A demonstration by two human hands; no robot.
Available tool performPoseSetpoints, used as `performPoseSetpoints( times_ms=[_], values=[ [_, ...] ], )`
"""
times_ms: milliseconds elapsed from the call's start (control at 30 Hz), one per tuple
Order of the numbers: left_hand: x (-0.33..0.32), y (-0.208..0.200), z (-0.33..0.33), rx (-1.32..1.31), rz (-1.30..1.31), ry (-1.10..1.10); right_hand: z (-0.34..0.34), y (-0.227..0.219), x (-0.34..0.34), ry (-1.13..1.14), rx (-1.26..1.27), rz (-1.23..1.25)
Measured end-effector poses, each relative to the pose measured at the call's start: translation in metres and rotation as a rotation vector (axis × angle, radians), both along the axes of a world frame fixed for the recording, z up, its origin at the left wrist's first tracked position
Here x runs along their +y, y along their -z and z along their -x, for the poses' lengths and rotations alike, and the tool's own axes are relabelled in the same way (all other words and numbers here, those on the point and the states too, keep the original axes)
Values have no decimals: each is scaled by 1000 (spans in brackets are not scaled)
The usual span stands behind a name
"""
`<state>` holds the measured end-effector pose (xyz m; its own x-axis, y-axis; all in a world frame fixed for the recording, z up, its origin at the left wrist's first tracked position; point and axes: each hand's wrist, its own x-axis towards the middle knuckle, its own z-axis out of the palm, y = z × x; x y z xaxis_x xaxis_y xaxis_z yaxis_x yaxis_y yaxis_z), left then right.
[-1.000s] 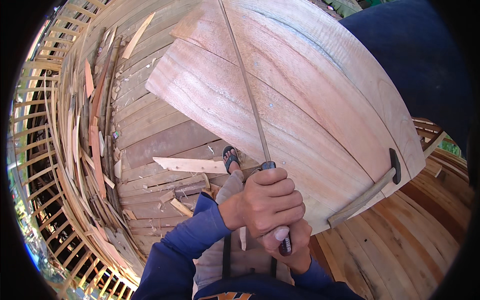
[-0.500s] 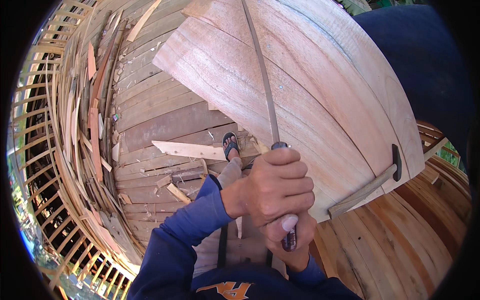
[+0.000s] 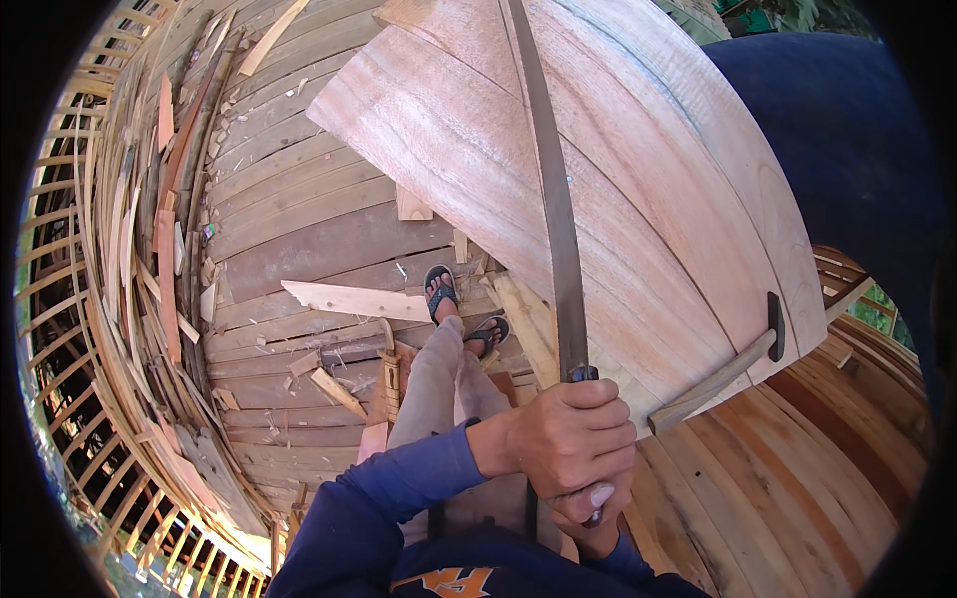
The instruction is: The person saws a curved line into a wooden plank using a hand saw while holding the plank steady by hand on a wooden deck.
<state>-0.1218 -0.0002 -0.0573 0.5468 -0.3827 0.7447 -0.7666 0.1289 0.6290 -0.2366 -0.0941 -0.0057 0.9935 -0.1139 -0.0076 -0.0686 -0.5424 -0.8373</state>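
Observation:
A long, straight machete-like blade (image 3: 558, 219) with a dark handle rises away from me, and its tip passes the upper edge of the view. Around the handle, my left hand (image 3: 573, 439) is closed in the upper position. My right hand (image 3: 603, 513) is closed below it, partly hidden by the left. Behind the blade lie pale, pinkish wooden panels (image 3: 658, 219), wide and curved in this view. On their near right corner rests a hammer (image 3: 713, 389) with a wooden handle and dark head.
Wood offcuts (image 3: 349, 299) and chips litter the plank floor (image 3: 299, 229). Long strips and poles (image 3: 150, 249) are heaped along the slatted left side (image 3: 80, 379). Planking (image 3: 788, 468) spreads at the lower right. A large dark blue cloth-like shape (image 3: 827, 140) fills the upper right.
Both hands have come lower and nearer my body with the blade, whose flat side now shows broader. The view has shifted, so more of my legs and both feet show.

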Motion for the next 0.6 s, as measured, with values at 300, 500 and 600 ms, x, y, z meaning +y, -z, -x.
performPoseSetpoints(
  times_ms=[300, 500, 600],
  values=[
    [6, 0, -44, 1, -75, 21, -34, 12, -4, 12, 41, -77],
    [-7, 9, -2, 11, -7, -21, 3, 17, -20, -39, 67, 8],
    [-11, 12, -3, -55, -23, 3, -4, 20, -25, -59, 76, -43]
  ],
)
